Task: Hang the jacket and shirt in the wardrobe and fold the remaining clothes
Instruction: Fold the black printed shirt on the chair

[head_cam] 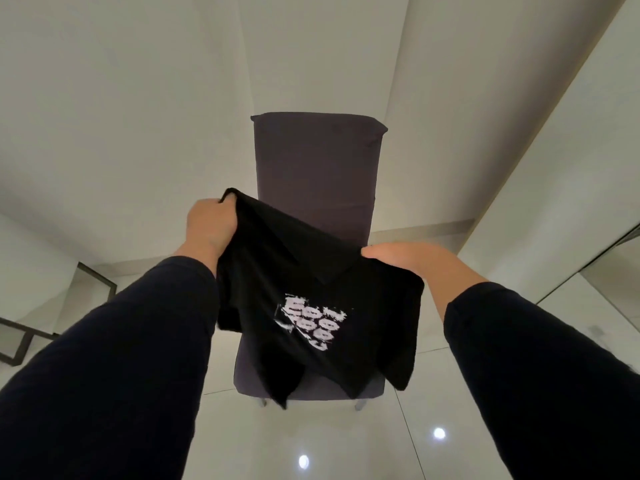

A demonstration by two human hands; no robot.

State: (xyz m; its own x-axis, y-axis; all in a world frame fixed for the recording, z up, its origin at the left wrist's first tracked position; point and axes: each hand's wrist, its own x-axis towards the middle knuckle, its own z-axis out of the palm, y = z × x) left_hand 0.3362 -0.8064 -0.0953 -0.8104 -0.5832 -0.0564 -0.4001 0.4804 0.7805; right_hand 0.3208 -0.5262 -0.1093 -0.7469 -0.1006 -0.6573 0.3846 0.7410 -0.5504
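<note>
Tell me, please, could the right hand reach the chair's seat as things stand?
Probably yes, though not freely: the right hand grips the black T-shirt, as does the left hand, and the shirt hangs between both hands and the chair seat just below.

The black T-shirt with a pale printed graphic (311,306) hides most of the dark purple fabric-covered chair's (317,161) seat, and its lettering is too blurred to read. Both dark-sleeved arms are cut off by the lower edge.
</note>
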